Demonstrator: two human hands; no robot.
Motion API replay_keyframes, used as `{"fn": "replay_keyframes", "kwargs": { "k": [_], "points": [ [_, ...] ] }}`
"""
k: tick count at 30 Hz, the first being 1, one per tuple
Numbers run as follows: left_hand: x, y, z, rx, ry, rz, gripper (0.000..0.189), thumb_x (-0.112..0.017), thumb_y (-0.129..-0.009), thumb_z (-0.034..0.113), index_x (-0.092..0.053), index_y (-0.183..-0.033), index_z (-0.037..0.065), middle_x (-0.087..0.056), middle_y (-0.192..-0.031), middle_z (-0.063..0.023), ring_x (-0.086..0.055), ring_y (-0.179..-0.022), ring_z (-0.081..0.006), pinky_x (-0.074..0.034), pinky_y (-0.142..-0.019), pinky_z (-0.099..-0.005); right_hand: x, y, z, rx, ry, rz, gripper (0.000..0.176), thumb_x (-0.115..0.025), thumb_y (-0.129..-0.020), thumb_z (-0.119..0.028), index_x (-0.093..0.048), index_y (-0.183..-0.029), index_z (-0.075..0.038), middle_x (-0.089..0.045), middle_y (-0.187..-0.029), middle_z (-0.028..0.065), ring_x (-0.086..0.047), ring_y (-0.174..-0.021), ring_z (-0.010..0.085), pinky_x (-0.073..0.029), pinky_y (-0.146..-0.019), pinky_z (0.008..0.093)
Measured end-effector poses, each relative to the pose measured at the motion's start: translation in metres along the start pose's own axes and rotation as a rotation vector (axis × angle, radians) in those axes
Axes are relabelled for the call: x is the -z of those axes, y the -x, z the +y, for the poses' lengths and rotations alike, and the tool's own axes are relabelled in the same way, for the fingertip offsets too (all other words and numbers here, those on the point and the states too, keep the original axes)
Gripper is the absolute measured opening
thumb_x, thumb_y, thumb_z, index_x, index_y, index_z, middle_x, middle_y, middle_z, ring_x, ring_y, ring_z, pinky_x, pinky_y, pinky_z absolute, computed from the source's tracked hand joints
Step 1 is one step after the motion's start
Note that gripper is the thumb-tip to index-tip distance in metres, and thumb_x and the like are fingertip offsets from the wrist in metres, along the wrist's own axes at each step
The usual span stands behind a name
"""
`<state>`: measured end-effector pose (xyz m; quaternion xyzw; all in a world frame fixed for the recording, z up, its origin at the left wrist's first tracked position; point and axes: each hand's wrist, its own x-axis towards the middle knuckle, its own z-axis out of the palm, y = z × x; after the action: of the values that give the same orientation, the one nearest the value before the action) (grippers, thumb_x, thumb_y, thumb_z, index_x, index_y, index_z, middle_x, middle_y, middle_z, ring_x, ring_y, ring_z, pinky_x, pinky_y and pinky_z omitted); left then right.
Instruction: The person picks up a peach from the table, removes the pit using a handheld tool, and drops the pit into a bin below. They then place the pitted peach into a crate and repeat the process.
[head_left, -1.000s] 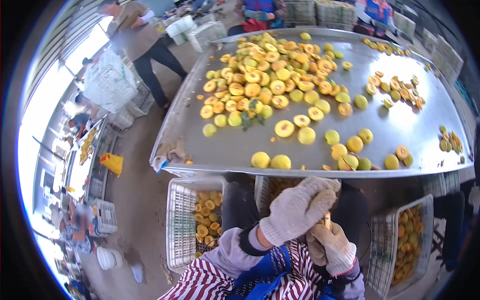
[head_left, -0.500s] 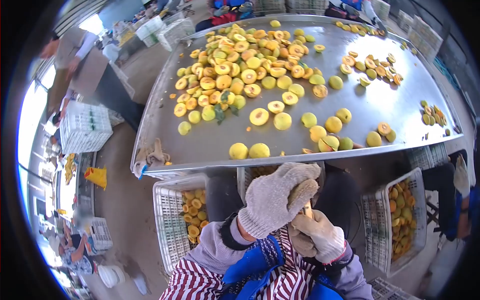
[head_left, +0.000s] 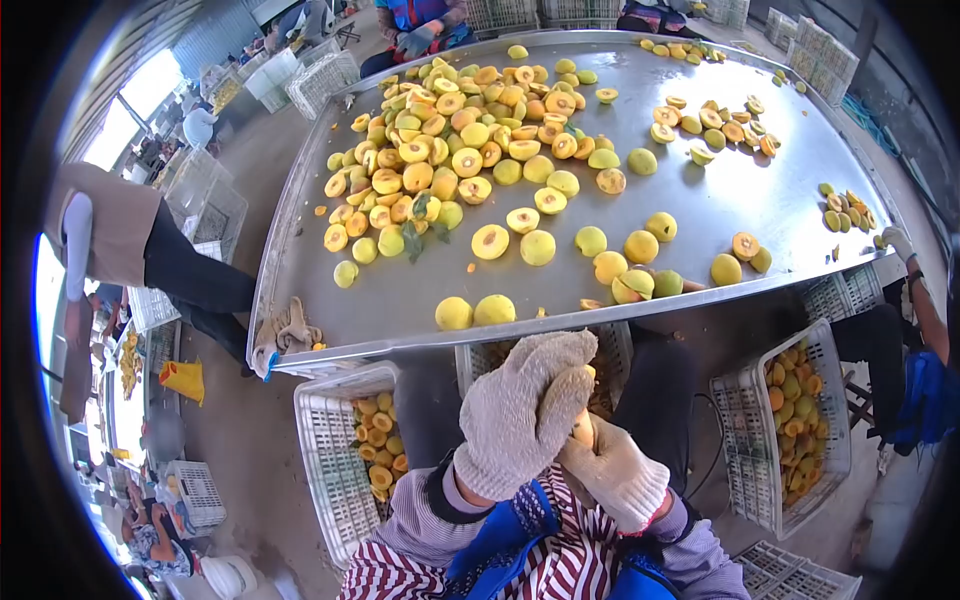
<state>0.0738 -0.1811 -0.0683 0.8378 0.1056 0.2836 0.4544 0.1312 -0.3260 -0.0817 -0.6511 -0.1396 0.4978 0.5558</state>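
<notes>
Steel covered the long table [head_left: 400, 300] of a busy sorting hall, strewn with yellow peaches [head_left: 470, 140], whole and halved. Two whole ones [head_left: 474, 312] sat just beside its near edge, and a crumpled rag [head_left: 285, 328] lay on the near left corner.

Below that edge, over the lap, both gloved hands met. The left hand [head_left: 520, 410] had its fingers [head_left: 560, 395] curled shut over a yellow fruit [head_left: 583, 428], of which only a sliver showed. The right hand [head_left: 612, 475] pressed against it from beneath, fingers closed; what they gripped was hidden by the glove.

Under the table stood white crates: a left crate [head_left: 325, 470] with peach halves, a right crate [head_left: 745, 450] with fruit, and a middle crate [head_left: 478, 362] behind the hands. A co-worker's gloved hand [head_left: 897, 240] rested on the far right edge, and a person in a brown apron [head_left: 115, 235] stood at left.
</notes>
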Motion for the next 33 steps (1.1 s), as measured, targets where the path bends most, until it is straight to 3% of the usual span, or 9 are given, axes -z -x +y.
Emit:
{"fn": "replay_keyframes", "kwargs": {
  "k": [7, 9, 12, 14, 18, 21, 24, 28, 33],
  "points": [
    [-0.004, 0.002, 0.001, -0.277, -0.269, 0.04, 0.036, -0.069, -0.092, 0.028, -0.065, -0.125, 0.013, -0.068, -0.121, -0.01, -0.07, -0.099, -0.03, -0.057, -0.077, -0.038, 0.016, 0.009, -0.01, -0.285, -0.365, -0.299, 0.029, -0.062, -0.1, -0.033, -0.056, -0.092, -0.006, -0.05, -0.061, -0.0011, -0.044, -0.044, 0.0078, -0.034, -0.041, 0.0218],
    [0.005, -0.011, 0.006, 0.12, -0.055, -0.217, 0.025, -0.057, -0.101, 0.022, -0.067, -0.121, 0.008, -0.072, -0.11, -0.0137, -0.071, -0.093, -0.033, -0.056, -0.077, -0.0366, 0.009, 0.01, -0.015, -0.308, -0.392, -0.217, 0.028, -0.062, -0.098, -0.028, -0.055, -0.085, -0.004, -0.043, -0.054, 0.0002, -0.038, -0.039, 0.0102, -0.03, -0.037, 0.025],
    [0.005, -0.017, 0.001, 0.22, -0.024, -0.345, 0.025, -0.057, -0.102, 0.023, -0.068, -0.118, 0.008, -0.072, -0.109, -0.0137, -0.071, -0.092, -0.0338, -0.056, -0.079, -0.0367, 0.011, 0.011, -0.011, -0.339, -0.524, -0.254, 0.024, -0.062, -0.096, -0.025, -0.055, -0.085, -0.005, -0.042, -0.052, -0.0002, -0.036, -0.038, 0.0099, -0.027, -0.035, 0.026],
    [-0.003, -0.013, 0.005, -0.053, -0.169, -0.138, 0.023, -0.062, -0.099, 0.03, -0.072, -0.11, 0.012, -0.073, -0.099, -0.0092, -0.072, -0.087, -0.0314, -0.057, -0.074, -0.0379, 0.016, 0.011, -0.01, -0.319, -0.538, -0.28, 0.024, -0.062, -0.096, -0.025, -0.056, -0.085, -0.004, -0.042, -0.052, -0.0003, -0.036, -0.038, 0.0098, -0.027, -0.035, 0.026],
    [-0.006, -0.012, 0.003, -0.089, -0.223, -0.109, 0.024, -0.063, -0.098, 0.031, -0.072, -0.11, 0.013, -0.074, -0.101, -0.009, -0.072, -0.087, -0.0319, -0.057, -0.076, -0.0372, 0.015, 0.011, -0.009, -0.32, -0.514, -0.296, 0.024, -0.061, -0.097, -0.027, -0.054, -0.087, -0.006, -0.043, -0.054, -0.0014, -0.038, -0.039, 0.0087, -0.028, -0.036, 0.0247],
    [0.008, -0.026, -0.021, 0.268, 0.093, -0.456, 0.027, -0.064, -0.099, 0.028, -0.069, -0.117, 0.008, -0.071, -0.116, -0.0077, -0.072, -0.093, -0.0226, -0.056, -0.08, -0.0315, 0.013, 0.005, -0.008, -0.317, -0.389, -0.317, 0.029, -0.059, -0.1, -0.033, -0.053, -0.088, -0.007, -0.044, -0.056, -0.0023, -0.039, -0.039, 0.0068, -0.032, -0.036, 0.0224],
    [0.022, -0.029, -0.01, 0.365, 0.449, -0.536, 0.034, -0.061, -0.102, 0.024, -0.063, -0.124, -0.002, -0.065, -0.126, -0.0085, -0.062, -0.108, -0.0123, -0.054, -0.087, -0.0287, 0.017, 0.004, -0.009, -0.266, -0.39, -0.383, 0.032, -0.059, -0.099, -0.035, -0.055, -0.086, -0.007, -0.046, -0.056, -0.0018, -0.039, -0.038, 0.007, -0.032, -0.035, 0.0228],
    [0.018, -0.015, -0.009, 0.483, 0.512, -0.44, 0.033, -0.062, -0.101, 0.019, -0.062, -0.126, -0.002, -0.068, -0.118, -0.0107, -0.063, -0.108, -0.016, -0.05, -0.097, -0.0304, 0.015, 0.002, 0.0, -0.229, -0.316, -0.364, 0.034, -0.06, -0.097, -0.038, -0.056, -0.086, -0.007, -0.046, -0.055, -0.0013, -0.04, -0.038, 0.0074, -0.032, -0.034, 0.0228],
    [0.01, -0.002, -0.034, 0.621, 0.93, -0.257, 0.048, -0.056, -0.103, 0.037, -0.057, -0.129, -0.003, -0.067, -0.121, -0.0166, -0.064, -0.111, -0.0263, -0.053, -0.096, -0.0379, 0.008, -0.004, 0.015, 0.111, 0.207, -0.039, 0.037, -0.062, -0.097, -0.039, -0.064, -0.106, -0.004, -0.064, -0.072, 0.0048, -0.064, -0.063, 0.0181, -0.051, -0.062, 0.0345]
  ]
}}
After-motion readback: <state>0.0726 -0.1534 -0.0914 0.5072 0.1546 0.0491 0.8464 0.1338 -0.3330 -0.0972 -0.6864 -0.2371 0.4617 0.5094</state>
